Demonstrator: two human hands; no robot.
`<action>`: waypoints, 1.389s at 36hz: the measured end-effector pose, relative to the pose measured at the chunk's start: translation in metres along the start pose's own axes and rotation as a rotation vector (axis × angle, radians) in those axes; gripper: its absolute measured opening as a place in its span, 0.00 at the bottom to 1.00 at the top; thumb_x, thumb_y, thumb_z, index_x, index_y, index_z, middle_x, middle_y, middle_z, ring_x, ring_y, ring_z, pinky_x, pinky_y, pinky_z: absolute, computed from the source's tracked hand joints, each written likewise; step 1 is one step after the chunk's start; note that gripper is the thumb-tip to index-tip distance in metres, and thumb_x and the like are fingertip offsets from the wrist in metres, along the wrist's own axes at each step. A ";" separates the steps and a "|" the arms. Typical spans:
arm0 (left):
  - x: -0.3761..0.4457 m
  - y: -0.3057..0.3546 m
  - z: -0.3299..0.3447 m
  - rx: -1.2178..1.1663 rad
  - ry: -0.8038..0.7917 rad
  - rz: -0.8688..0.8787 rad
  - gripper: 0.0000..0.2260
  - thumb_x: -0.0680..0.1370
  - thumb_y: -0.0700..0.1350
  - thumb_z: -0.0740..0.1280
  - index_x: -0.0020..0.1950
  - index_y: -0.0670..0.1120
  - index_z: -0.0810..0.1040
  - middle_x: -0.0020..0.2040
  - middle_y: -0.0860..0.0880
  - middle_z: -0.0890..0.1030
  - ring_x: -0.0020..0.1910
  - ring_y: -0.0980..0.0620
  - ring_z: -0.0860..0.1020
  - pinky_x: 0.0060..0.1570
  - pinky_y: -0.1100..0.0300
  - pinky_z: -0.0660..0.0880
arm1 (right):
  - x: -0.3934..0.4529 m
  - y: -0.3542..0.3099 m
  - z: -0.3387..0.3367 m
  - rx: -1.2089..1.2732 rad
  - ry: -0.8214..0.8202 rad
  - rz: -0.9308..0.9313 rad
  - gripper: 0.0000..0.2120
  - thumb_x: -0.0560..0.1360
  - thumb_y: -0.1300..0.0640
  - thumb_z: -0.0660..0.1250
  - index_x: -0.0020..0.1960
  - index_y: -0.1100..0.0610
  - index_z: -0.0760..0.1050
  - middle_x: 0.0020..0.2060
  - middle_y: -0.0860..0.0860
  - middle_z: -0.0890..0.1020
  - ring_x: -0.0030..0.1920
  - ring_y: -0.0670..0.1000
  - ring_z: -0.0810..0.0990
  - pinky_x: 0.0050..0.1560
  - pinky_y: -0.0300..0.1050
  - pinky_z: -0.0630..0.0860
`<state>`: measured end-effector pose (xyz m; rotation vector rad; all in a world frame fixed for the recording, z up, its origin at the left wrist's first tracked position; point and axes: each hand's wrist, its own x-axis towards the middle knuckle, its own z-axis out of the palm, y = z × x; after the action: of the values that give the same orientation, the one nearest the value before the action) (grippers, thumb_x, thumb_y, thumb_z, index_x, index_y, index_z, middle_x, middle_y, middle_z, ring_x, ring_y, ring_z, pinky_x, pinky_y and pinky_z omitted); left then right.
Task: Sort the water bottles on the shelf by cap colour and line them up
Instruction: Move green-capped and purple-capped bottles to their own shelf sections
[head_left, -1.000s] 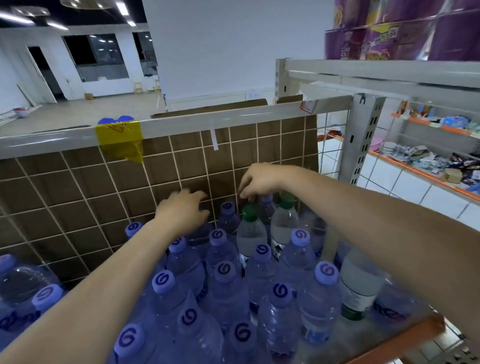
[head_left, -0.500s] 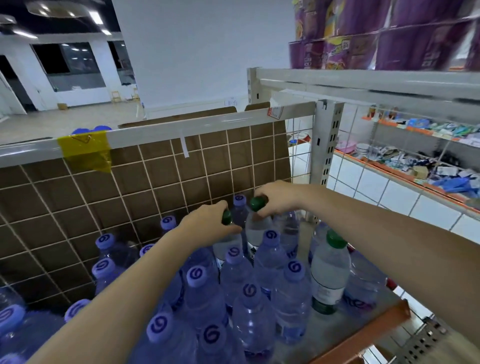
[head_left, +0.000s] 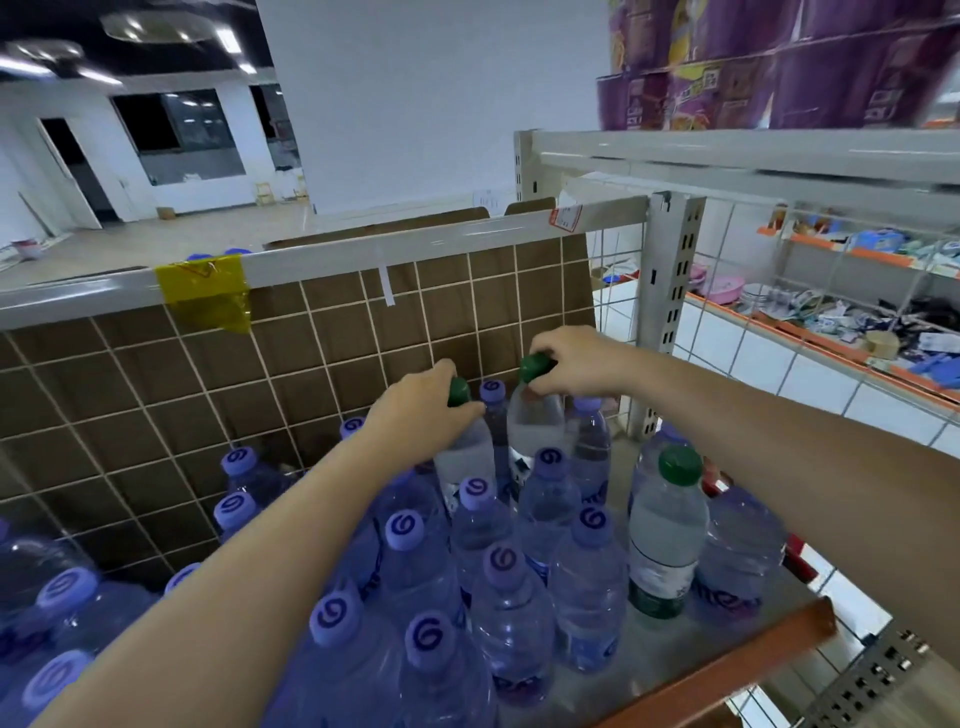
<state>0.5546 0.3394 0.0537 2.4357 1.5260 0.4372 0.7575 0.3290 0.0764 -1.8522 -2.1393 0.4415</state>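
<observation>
1. Fingers of your left hand (head_left: 421, 402) pinch the green cap of one clear plastic water bottle (head_left: 464, 457).
2. Your right hand (head_left: 574, 361) grips a second green-capped clear bottle (head_left: 535, 421); both upright, side by side at the shelf's rear.
3. A third green-capped bottle (head_left: 667, 530) stands upright nearer your right hand, among purple-capped bottles (head_left: 511, 608).

We see a cool, bluish, fairly dim indoor scene. Ceiling lights (head_left: 228, 40) glow at the upper left and put a pale sheen on the shelf rail (head_left: 332, 254). Straight lines bow near the edges. The purple packages (head_left: 779, 62) at the upper right look smeared and soft.
</observation>
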 end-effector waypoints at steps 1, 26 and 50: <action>-0.001 0.003 -0.007 -0.017 0.027 0.004 0.12 0.77 0.55 0.65 0.47 0.47 0.69 0.42 0.47 0.77 0.40 0.47 0.76 0.39 0.54 0.73 | 0.000 -0.002 -0.005 0.015 0.035 0.004 0.11 0.73 0.51 0.72 0.49 0.55 0.74 0.38 0.46 0.73 0.42 0.50 0.74 0.36 0.41 0.68; -0.103 0.019 -0.172 -0.247 0.892 0.065 0.10 0.68 0.52 0.70 0.37 0.48 0.73 0.32 0.53 0.74 0.32 0.52 0.74 0.32 0.58 0.72 | -0.036 -0.140 -0.057 0.313 0.778 -0.370 0.13 0.74 0.42 0.67 0.48 0.51 0.70 0.34 0.40 0.71 0.34 0.38 0.68 0.33 0.36 0.63; -0.327 -0.124 -0.257 -0.053 0.992 -0.205 0.15 0.69 0.49 0.70 0.30 0.49 0.67 0.29 0.52 0.64 0.27 0.57 0.63 0.26 0.65 0.62 | -0.084 -0.378 0.044 0.537 0.634 -0.612 0.12 0.73 0.46 0.69 0.45 0.54 0.72 0.32 0.42 0.72 0.32 0.41 0.68 0.35 0.35 0.66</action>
<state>0.2209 0.1076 0.2077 2.0365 1.9919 1.7844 0.4091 0.1935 0.1878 -0.8304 -1.7725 0.2081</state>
